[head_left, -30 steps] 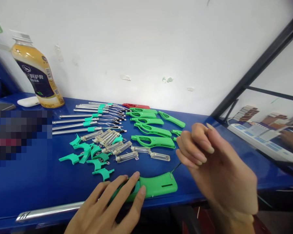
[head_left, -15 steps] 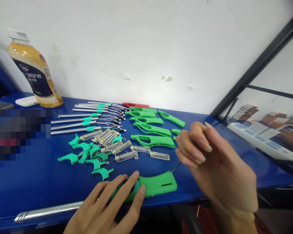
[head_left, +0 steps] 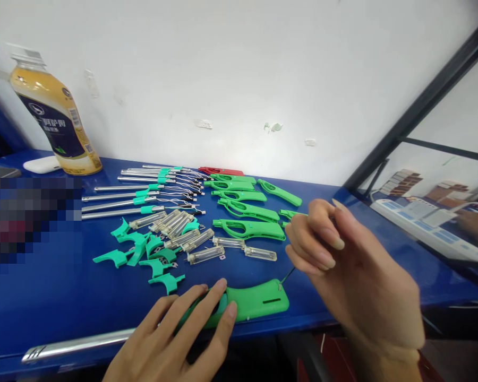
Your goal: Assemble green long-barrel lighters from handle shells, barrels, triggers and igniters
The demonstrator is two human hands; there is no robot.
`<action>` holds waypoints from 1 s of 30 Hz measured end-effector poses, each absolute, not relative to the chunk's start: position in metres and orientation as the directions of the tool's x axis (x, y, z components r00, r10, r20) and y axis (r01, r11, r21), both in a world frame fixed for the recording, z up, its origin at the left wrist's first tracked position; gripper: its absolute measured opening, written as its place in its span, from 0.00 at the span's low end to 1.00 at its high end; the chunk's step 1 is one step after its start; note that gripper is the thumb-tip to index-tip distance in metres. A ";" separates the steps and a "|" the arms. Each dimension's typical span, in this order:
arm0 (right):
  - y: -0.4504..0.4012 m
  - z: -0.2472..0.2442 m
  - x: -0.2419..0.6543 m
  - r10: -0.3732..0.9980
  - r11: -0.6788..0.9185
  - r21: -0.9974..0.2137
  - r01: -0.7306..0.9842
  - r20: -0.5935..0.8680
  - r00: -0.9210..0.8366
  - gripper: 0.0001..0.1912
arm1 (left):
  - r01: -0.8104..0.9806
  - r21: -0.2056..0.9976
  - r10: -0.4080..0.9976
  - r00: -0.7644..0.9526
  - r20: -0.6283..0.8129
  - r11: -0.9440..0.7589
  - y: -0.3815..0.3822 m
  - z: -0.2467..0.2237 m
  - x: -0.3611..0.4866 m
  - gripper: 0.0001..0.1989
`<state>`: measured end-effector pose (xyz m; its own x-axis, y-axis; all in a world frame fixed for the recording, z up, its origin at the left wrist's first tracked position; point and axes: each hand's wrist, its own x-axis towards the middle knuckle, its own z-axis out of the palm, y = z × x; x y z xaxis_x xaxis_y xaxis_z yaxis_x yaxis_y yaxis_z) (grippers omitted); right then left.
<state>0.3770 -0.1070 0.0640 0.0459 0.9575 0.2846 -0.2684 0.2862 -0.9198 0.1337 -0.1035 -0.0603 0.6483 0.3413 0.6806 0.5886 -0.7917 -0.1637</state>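
Observation:
Near the front edge lies a green lighter (head_left: 258, 300) with a long metal tube (head_left: 79, 344) pointing left. Spread over its trigger part, my left hand (head_left: 183, 329) presses it against the table. My right hand (head_left: 342, 260) is raised at the right with fingers curled; a thin dark shaft (head_left: 287, 275) runs from beneath these fingers down to a small screw at the lighter's end. The rest of that tool is hidden in the hand. Behind lie teal triggers (head_left: 137, 246), clear fuel tanks (head_left: 179, 225), metal tubes with wires (head_left: 123, 204) and green handle shells (head_left: 249, 229).
A yellow drink bottle (head_left: 53, 114) stands at the back left beside a white object (head_left: 43, 164). One red shell (head_left: 221, 171) lies near the wall. A black frame (head_left: 422, 95) and a white power strip (head_left: 430, 228) are at the right.

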 end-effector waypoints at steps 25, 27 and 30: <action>-0.111 0.062 0.376 0.949 0.291 -0.895 -0.337 0.315 -0.017 0.23 | 0.580 -0.162 0.346 0.662 0.665 -0.798 -0.104 -0.060 0.133 0.23; -0.110 0.061 0.375 0.948 0.292 -0.897 -0.333 0.317 -0.022 0.24 | 0.583 -0.165 0.345 0.660 0.667 -0.796 -0.104 -0.059 0.133 0.23; -0.110 0.059 0.373 0.947 0.297 -0.897 -0.328 0.321 -0.021 0.25 | 0.580 -0.170 0.342 0.665 0.664 -0.797 -0.104 -0.058 0.132 0.23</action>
<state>0.3733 -0.1103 0.0595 -0.0210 0.9467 0.3215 -0.3282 0.2972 -0.8966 0.1325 -0.1036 -0.0578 0.6648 0.3422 0.6640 0.5796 -0.7970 -0.1695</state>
